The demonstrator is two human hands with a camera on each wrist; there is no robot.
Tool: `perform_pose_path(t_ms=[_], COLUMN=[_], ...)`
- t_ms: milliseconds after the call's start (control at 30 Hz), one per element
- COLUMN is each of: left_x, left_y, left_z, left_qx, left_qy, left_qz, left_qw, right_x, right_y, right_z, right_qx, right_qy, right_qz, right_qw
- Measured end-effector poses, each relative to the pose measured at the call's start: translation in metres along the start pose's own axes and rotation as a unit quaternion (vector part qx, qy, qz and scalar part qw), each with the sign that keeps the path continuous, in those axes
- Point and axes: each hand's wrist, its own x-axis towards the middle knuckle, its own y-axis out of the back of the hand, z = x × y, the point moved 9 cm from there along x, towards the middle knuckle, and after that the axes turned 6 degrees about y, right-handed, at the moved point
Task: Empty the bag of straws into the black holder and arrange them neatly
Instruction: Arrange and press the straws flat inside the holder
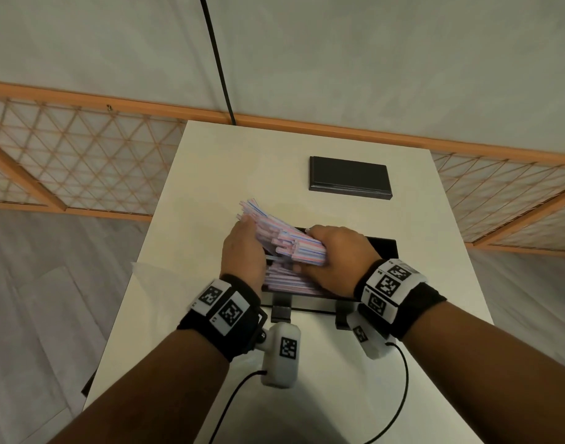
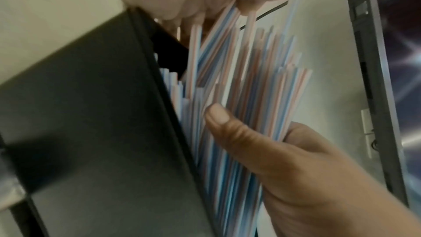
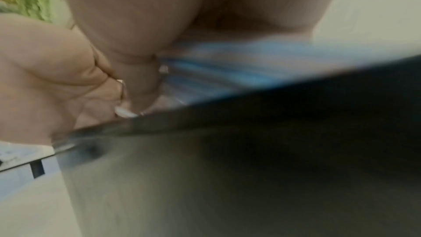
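Currently both hands hold one loose bundle of thin striped pink-and-blue plastic straws (image 1: 276,233), angled over the open black rectangular holder (image 1: 383,248) on the white worktop (image 1: 339,379). My left hand (image 1: 242,251) curls round the far end; my right hand (image 1: 335,259) clamps the near end at the holder's rim. More straws already lie inside. Risks I note: the far ends fan out unevenly beyond the holder's left wall, so lowering crooked could spill some onto the worktop or jam them crosswise. I see no bag.
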Motion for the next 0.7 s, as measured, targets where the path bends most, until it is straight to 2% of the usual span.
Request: perform_pose_path(t_ms=[100, 167, 233, 333, 400, 533, 633, 700], left_x=[0.003, 0.001, 0.001, -0.002, -0.009, -0.016, -0.021, -0.031], left_y=[0.008, 0.014, 0.017, 0.013, 0.01, 0.009, 0.018, 0.028], left_z=[0.002, 0.006, 0.008, 0.011, 0.013, 0.005, 0.01, 0.031], left_qx=[-0.016, -0.034, -0.001, 0.072, 0.105, 0.103, 0.103, 0.138], left_qy=[-0.013, -0.007, -0.012, -0.033, -0.048, -0.036, -0.035, -0.115], left_qz=[0.008, 0.014, 0.011, -0.003, -0.005, -0.005, 0.042, 0.098], left_qw=[1.0, 0.999, 1.0, 0.997, 0.993, 0.994, 0.993, 0.979], right_x=[-0.012, -0.023, -0.032, -0.039, -0.038, -0.029, -0.023, -0.023], right_y=[0.001, 0.008, 0.01, -0.003, -0.014, -0.02, -0.026, -0.03], right_z=[0.004, 0.013, 0.028, 0.041, 0.039, 0.032, 0.03, 0.027], right_qx=[0.031, 0.039, 0.034, 0.031, 0.0, -0.011, 0.006, -0.038], right_qy=[-0.017, -0.02, -0.03, -0.051, -0.039, -0.031, -0.053, -0.071], right_qz=[-0.018, 0.005, 0.013, -0.029, -0.046, -0.015, -0.015, -0.045], right_qw=[0.999, 0.999, 0.999, 0.998, 0.998, 0.999, 0.998, 0.996])
